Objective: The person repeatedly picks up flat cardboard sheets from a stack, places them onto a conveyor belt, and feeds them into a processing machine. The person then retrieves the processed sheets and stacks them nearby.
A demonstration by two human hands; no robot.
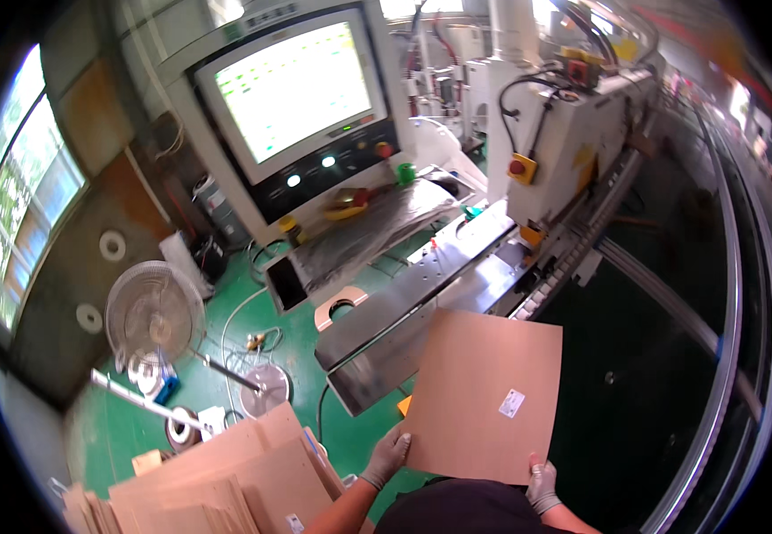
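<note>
A green-painted workshop floor spreads beneath a large white machine with a red-buttoned yellow box on its side. A bright, grey-framed control screen leans over the far left, and a round wire-caged floor fan stands near the wall. From the machine, a long grey steel bed slants down toward the person.

The work's thing, a flat, light-brown rectangular panel with a small white label, is held out in front of the body. In the view its far left corner overlaps the bed's near long edge; whether it touches the steel there cannot be told. The grey-gloved left hand clasps the panel's near left corner, and the grey-gloved right hand pinches it by the near right corner, thumb on top; the fingers underneath are hidden. Neither hand has any visible gap at the edge.

At the lower left stand more brown panels, leaning in a stack.

The step in hand looks like handling this one panel beside the bed. The next move seems to call for an even, two-handed hold, with the far corners kept from knocking the steel edge.
</note>
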